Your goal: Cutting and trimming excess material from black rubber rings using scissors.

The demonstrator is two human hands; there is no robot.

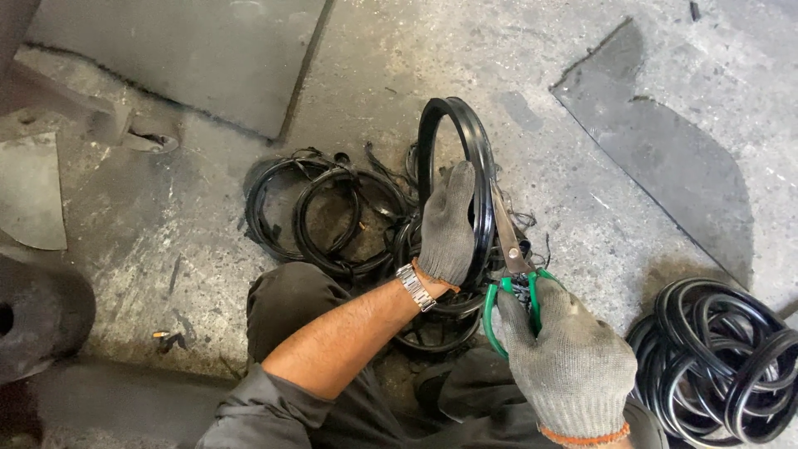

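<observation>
My left hand [449, 224], in a grey knit glove with a metal watch at the wrist, grips a large black rubber ring [440, 112] that stands upright on the concrete floor. Its fingers wrap the ring's right side. My right hand [565, 357], also in a grey glove, holds green-handled scissors [509, 249]. The blades point up along the ring's outer edge, just beside my left fingers. Thin black trimmings hang around the blades.
A loose heap of black rubber rings [328, 216] lies on the floor behind my left hand. Another stack of black rings [719, 357] sits at the lower right. Dark metal plates [199, 58] lie at the upper left and upper right [665, 158]. My knees fill the bottom.
</observation>
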